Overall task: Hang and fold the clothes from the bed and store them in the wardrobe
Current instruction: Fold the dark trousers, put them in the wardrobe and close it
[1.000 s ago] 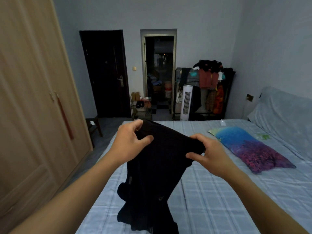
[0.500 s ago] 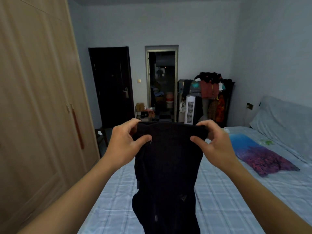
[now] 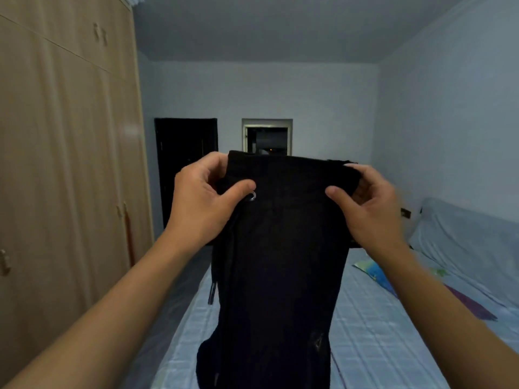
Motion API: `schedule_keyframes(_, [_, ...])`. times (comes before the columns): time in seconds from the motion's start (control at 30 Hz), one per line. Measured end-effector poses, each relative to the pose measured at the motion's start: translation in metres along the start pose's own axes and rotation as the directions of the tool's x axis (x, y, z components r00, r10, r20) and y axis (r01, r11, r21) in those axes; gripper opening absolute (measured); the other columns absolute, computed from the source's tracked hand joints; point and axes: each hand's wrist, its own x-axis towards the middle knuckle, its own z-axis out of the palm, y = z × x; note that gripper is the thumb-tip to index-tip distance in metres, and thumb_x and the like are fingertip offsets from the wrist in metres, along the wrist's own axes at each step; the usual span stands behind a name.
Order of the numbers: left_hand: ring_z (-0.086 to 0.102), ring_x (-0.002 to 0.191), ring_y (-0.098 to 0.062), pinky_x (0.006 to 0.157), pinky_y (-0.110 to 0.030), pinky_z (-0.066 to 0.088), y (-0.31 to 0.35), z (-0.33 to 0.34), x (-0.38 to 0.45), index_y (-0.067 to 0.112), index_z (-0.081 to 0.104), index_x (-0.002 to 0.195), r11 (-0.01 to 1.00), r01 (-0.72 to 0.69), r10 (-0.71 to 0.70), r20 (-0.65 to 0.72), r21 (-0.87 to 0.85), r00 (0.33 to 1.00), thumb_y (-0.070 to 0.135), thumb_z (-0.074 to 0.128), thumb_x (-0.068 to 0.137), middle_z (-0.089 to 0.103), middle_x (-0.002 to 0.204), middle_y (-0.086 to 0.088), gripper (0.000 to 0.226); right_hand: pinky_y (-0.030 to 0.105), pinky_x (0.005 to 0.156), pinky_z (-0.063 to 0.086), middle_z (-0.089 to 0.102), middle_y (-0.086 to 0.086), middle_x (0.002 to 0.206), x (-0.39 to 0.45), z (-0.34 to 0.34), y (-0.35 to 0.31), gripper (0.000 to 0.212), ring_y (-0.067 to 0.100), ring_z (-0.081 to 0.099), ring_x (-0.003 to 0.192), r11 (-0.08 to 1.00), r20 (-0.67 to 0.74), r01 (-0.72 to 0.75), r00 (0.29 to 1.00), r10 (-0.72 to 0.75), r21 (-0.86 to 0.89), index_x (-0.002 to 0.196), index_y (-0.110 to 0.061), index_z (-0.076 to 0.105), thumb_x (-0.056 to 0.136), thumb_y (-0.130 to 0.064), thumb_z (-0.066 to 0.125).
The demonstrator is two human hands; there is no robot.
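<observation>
Over the bed point(image 3: 365, 332), your left hand point(image 3: 200, 200) and right hand point(image 3: 368, 209) pinch the black trousers point(image 3: 280, 262) by the waistband; keep it level and taut.

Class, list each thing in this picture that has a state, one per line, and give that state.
black trousers: held up by the waistband, hanging over the bed
left hand: pinching the waistband
right hand: pinching the waistband
wardrobe doors: closed
dark door: closed
far doorway: open

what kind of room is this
Most likely a home bedroom: a bed with a pale checked sheet, a tall wooden wardrobe with shut doors along the left wall, and a dark garment being held up over the bed.
</observation>
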Motion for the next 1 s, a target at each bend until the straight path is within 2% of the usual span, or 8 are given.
schedule_keyframes(0.1, [0.071,0.081,-0.007,0.074,-0.028,0.059,-0.020,0.003,-0.009,0.024,0.071,0.088,0.990,0.116,-0.122,0.065,0.082,0.990,0.013,0.083,0.077,0.073,0.083,0.009,0.020,0.033,0.084,0.060,0.073,-0.001,0.098,-0.010,0.012,0.021,0.030,0.012,0.071,0.092,0.985,0.100,-0.155,0.982,0.162,-0.070,0.105,-0.019,0.066,0.081,-0.005,0.077])
schedule_keyframes(0.2, [0.071,0.079,-0.007,0.070,-0.023,0.056,-0.048,0.006,-0.011,0.026,0.069,0.084,0.986,0.138,-0.143,0.052,0.093,0.988,0.013,0.083,0.077,0.072,0.080,0.011,0.020,0.029,0.082,0.059,0.073,-0.001,0.097,-0.013,0.016,0.045,0.029,0.012,0.072,0.092,0.986,0.130,-0.157,0.978,0.164,-0.058,0.105,-0.018,0.066,0.081,-0.005,0.077])
schedule_keyframes(0.43, [0.072,0.079,-0.021,0.072,-0.040,0.060,-0.133,0.037,0.007,0.023,0.071,0.084,0.962,0.244,-0.261,0.138,0.126,0.956,0.016,0.085,0.075,0.073,0.082,0.000,0.018,0.024,0.077,0.059,0.075,-0.004,0.096,0.007,0.026,0.137,0.029,0.011,0.072,0.091,0.965,0.204,-0.261,0.944,0.259,-0.017,0.102,-0.021,0.068,0.081,-0.005,0.078])
schedule_keyframes(0.57, [0.067,0.076,0.002,0.065,-0.009,0.049,-0.206,0.087,0.036,0.029,0.066,0.083,0.934,0.197,-0.253,0.162,0.298,0.954,0.018,0.084,0.076,0.071,0.078,0.013,0.022,0.024,0.073,0.059,0.075,-0.006,0.091,0.042,0.040,0.232,0.026,0.010,0.072,0.087,0.943,0.182,-0.329,0.926,0.332,-0.048,0.097,-0.021,0.069,0.080,-0.005,0.079])
schedule_keyframes(0.67, [0.063,0.075,0.004,0.065,-0.009,0.048,-0.268,0.134,0.088,0.025,0.061,0.084,0.884,0.164,-0.267,0.184,0.438,0.946,0.016,0.081,0.080,0.065,0.080,0.013,0.022,0.033,0.081,0.061,0.073,-0.005,0.088,0.093,0.060,0.308,0.022,0.008,0.070,0.084,0.917,0.153,-0.378,0.906,0.394,-0.123,0.096,-0.018,0.067,0.082,-0.005,0.077])
schedule_keyframes(0.8, [0.063,0.083,-0.012,0.077,-0.024,0.051,-0.321,0.170,0.180,0.013,0.064,0.095,0.850,0.116,-0.162,0.046,0.514,0.986,0.016,0.079,0.082,0.067,0.092,0.000,0.021,0.028,0.079,0.058,0.070,0.000,0.095,0.194,0.071,0.356,0.028,0.014,0.069,0.091,0.966,0.137,-0.241,0.958,0.252,-0.094,0.095,-0.024,0.063,0.081,-0.004,0.077])
schedule_keyframes(0.9, [0.063,0.085,-0.012,0.075,-0.019,0.048,-0.330,0.178,0.221,0.012,0.063,0.097,0.860,0.000,0.008,-0.014,0.511,1.000,0.020,0.079,0.081,0.067,0.092,-0.001,0.024,0.027,0.076,0.059,0.072,0.004,0.095,0.243,0.061,0.360,0.029,0.018,0.071,0.088,0.991,0.117,-0.131,0.985,0.130,0.003,0.091,-0.028,0.065,0.079,-0.006,0.079])
schedule_keyframes(1.0, [0.061,0.082,-0.006,0.073,-0.014,0.048,-0.333,0.184,0.234,0.018,0.059,0.096,0.861,-0.043,0.067,-0.030,0.507,0.997,0.022,0.079,0.082,0.064,0.091,0.005,0.024,0.025,0.075,0.059,0.072,0.002,0.096,0.254,0.053,0.364,0.027,0.016,0.071,0.089,0.995,0.128,-0.074,0.990,0.066,0.062,0.096,-0.027,0.065,0.081,-0.009,0.078])
